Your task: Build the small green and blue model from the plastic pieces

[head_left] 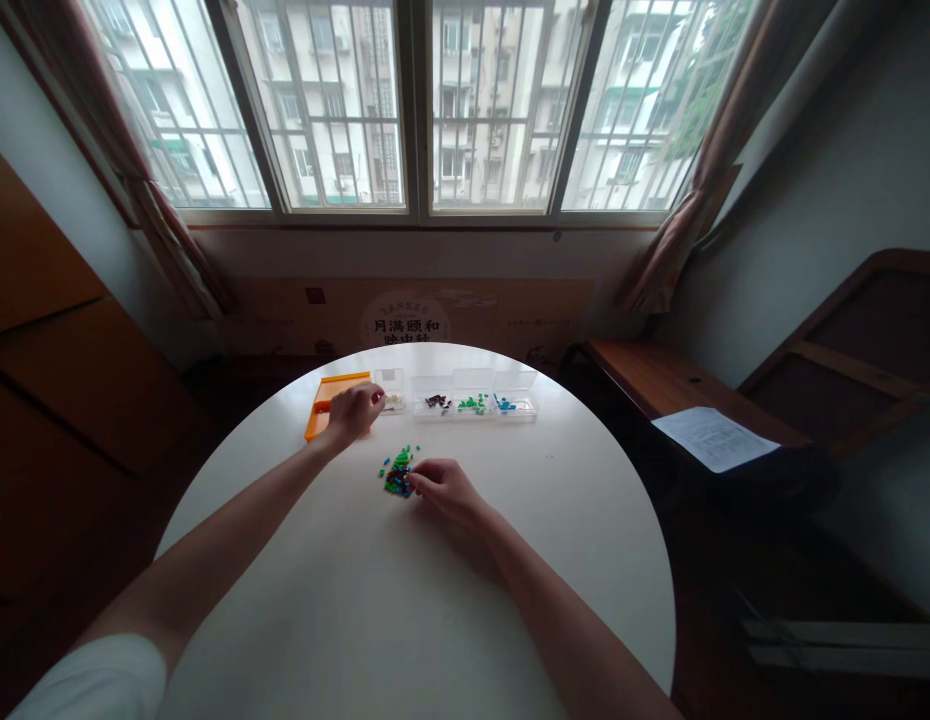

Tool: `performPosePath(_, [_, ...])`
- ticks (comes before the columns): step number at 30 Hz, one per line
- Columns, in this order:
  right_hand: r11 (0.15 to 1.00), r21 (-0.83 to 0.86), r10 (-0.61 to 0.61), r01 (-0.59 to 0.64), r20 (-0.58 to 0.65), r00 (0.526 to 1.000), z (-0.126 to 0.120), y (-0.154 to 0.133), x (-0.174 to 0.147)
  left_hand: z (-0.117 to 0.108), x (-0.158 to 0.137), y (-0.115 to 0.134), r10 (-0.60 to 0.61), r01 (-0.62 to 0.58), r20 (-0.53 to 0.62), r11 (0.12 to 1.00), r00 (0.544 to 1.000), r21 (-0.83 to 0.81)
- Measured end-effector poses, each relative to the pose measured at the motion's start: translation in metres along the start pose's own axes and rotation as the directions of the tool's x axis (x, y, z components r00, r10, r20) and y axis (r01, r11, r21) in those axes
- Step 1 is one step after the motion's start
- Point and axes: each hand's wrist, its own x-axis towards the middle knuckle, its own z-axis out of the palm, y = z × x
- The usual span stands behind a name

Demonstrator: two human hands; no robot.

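A small pile of mixed green, blue and dark bricks point(399, 474) lies on the white round table point(465, 600). My right hand point(448, 488) touches the pile's right edge, its thumb and forefinger pinched together; whatever is between them is too small to make out. My left hand point(352, 410) hovers beside a small clear box point(388, 378) of pale pieces, fingertips closed together at its left side. Behind that hand is an orange tray point(315, 425), partly covered by it. A clear divided box point(476, 417) holds dark pieces point(437, 402), green pieces point(472, 404) and blue pieces point(504, 404).
A printed sheet of paper point(714, 438) rests on a wooden bench point(630, 370) to the right of the table. Beyond the table a long printed cardboard box point(300, 310) stands under the barred window. An orange-brown cabinet point(52, 380) is at the left.
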Motion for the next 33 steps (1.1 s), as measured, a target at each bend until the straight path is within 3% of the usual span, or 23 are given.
performPosePath(5, [1.000, -0.005, -0.008, 0.008, -0.001, 1.000, 0.000, 0.002, 0.000, 0.013, 0.022, -0.005, -0.028, 0.028, -0.004, 0.999, 1.000, -0.021])
performPosePath(10, [1.000, 0.019, -0.017, 0.017, -0.003, 1.000, 0.000, 0.003, -0.001, 0.013, 0.016, 0.001, -0.020, 0.018, -0.041, 0.998, 0.999, -0.059])
performPosePath(14, [1.000, 0.007, -0.007, 0.007, -0.002, 1.000, -0.001, 0.004, -0.001, 0.002, -0.008, 0.012, 0.023, -0.026, -0.022, 0.994, 0.999, -0.104])
performPosePath(17, [1.000, -0.015, -0.019, 0.019, -0.008, 1.000, -0.001, 0.004, -0.001, -0.005, -0.038, 0.021, 0.015, 0.001, 0.056, 0.960, 0.998, -0.280])
performPosePath(19, [0.998, -0.035, -0.052, 0.050, -0.062, 0.997, 0.000, 0.002, -0.002, -0.007, -0.059, 0.024, 0.012, 0.033, 0.132, 0.940, 0.991, -0.339])
performPosePath(23, [0.958, -0.233, -0.222, 0.166, -0.239, 0.945, -0.001, -0.001, -0.002, -0.005, -0.092, 0.023, 0.017, 0.043, 0.228, 0.966, 0.974, -0.253])
performPosePath(27, [0.907, -0.395, -0.274, 0.146, -0.290, 0.917, -0.004, 0.000, -0.003, -0.004, -0.103, 0.018, 0.022, 0.022, 0.196, 0.976, 0.980, -0.216])
performPosePath(33, [0.880, -0.468, -0.220, 0.084, -0.244, 0.944, -0.006, 0.006, -0.006, -0.008, -0.107, 0.018, 0.053, -0.004, 0.191, 0.970, 0.980, -0.244])
